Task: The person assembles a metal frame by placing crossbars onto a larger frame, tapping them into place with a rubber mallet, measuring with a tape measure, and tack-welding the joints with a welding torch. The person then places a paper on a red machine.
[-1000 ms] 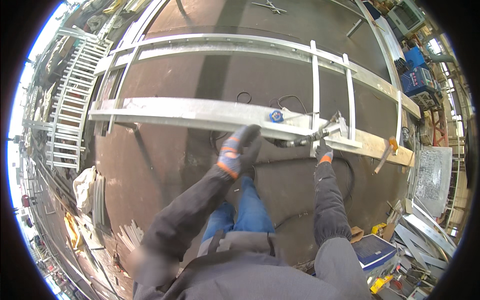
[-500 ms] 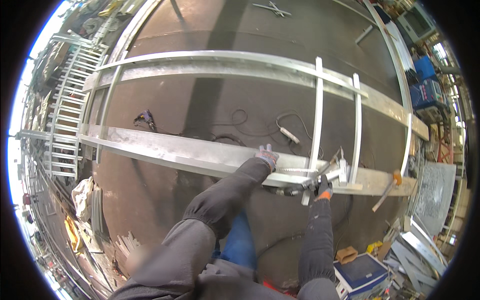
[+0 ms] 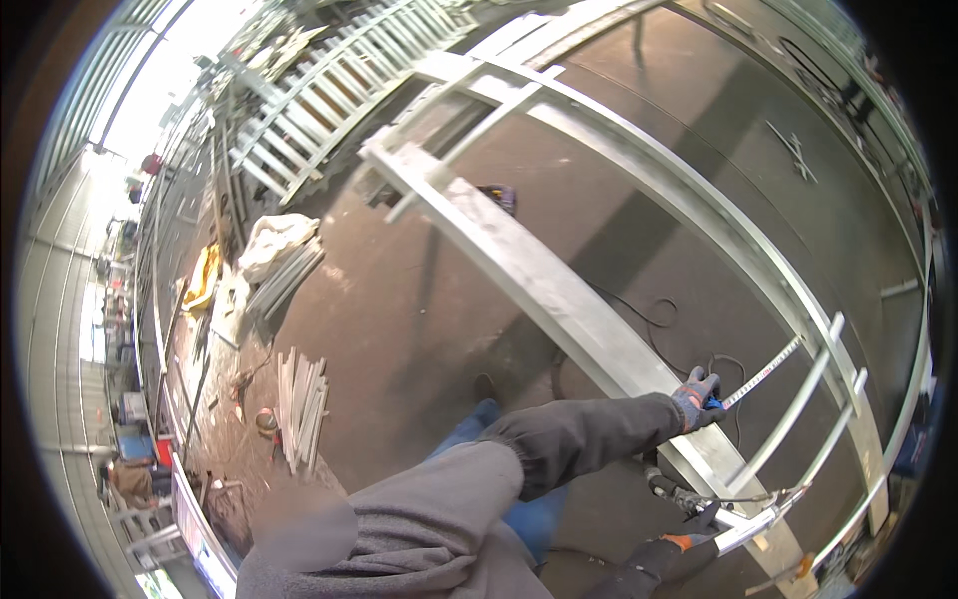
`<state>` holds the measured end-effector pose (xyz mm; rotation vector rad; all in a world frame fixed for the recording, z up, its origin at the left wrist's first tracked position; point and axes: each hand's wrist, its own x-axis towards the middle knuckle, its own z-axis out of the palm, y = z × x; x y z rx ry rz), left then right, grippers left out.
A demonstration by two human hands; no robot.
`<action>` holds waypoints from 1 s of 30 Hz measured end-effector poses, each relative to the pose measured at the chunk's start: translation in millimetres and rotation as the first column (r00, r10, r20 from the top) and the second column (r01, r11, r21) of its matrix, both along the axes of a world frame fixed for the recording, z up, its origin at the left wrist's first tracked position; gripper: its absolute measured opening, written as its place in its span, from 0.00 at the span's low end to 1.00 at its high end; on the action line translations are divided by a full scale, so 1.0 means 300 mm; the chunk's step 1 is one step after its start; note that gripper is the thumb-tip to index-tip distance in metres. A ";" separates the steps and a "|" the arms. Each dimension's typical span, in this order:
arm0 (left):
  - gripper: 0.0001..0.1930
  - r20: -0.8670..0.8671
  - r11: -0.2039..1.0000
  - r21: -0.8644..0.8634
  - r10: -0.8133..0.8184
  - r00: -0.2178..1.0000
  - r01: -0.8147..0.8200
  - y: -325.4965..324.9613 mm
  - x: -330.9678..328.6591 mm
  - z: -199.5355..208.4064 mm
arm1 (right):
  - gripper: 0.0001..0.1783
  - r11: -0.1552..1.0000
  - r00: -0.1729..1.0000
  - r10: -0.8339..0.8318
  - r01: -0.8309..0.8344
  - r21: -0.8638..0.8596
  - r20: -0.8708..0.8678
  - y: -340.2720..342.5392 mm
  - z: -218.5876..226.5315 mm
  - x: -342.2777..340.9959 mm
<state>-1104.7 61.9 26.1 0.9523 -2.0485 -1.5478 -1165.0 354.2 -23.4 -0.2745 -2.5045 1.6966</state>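
Observation:
My left hand [image 3: 696,399], in a grey glove, is closed round a tape measure [image 3: 715,404] with a blue case, just past the near metal beam [image 3: 549,290]. The pale tape blade [image 3: 762,376] runs from it toward the far rail and the first crossbar [image 3: 798,409]. Lower right, my right hand [image 3: 701,526], gloved with an orange cuff, grips a tool [image 3: 744,527] with a silver end, and a black hose [image 3: 675,489] lies beside it. The tool's exact kind is unclear. A second crossbar [image 3: 834,436] stands next to the first.
A far beam [image 3: 689,200] runs alongside the near one. At upper left is a slatted metal frame [image 3: 329,105]. Metal strips [image 3: 301,404] and a white cloth [image 3: 277,245] lie on the left. A purple power tool [image 3: 502,198] and a cable [image 3: 654,314] are on the floor.
The view has turned left. My left hand was on the near beam; now it is beyond it, with the tape stretched toward the far rail. My right hand stays by the tool near the crossbars.

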 end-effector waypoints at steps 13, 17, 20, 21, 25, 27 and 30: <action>0.23 0.197 0.519 0.697 0.526 0.827 -0.496 -0.360 1.883 0.170 | 0.23 0.546 0.534 0.829 -0.707 -0.450 0.167 -1.109 0.163 0.734; 0.21 0.199 0.450 0.576 0.733 0.651 -0.683 -0.381 2.174 0.108 | 0.23 0.531 0.450 0.835 -0.812 -0.244 0.318 -1.559 0.135 0.868; 0.19 0.280 0.407 0.426 0.790 0.546 -0.808 -0.447 2.285 0.048 | 0.21 0.428 0.389 0.882 -0.898 -0.106 0.264 -1.881 0.027 0.943; 0.19 0.301 0.377 0.405 0.806 0.510 -0.833 -0.480 2.304 0.034 | 0.20 0.437 0.393 0.834 -0.899 -0.029 0.386 -1.968 -0.009 0.961; 0.19 0.253 0.381 0.365 0.837 0.484 -0.849 -0.688 2.314 0.027 | 0.38 0.037 0.401 0.808 -0.765 0.643 0.432 -2.211 -0.103 1.006; 0.20 0.249 0.452 0.269 0.820 0.515 -0.850 -0.840 2.311 0.050 | 0.36 0.017 0.407 0.806 -0.742 0.670 0.431 -2.270 -0.134 1.049; 0.20 0.292 0.580 0.026 0.775 0.561 -0.814 -1.137 2.282 0.059 | 0.36 0.004 0.393 0.777 -0.785 0.620 0.492 -2.312 -0.165 1.093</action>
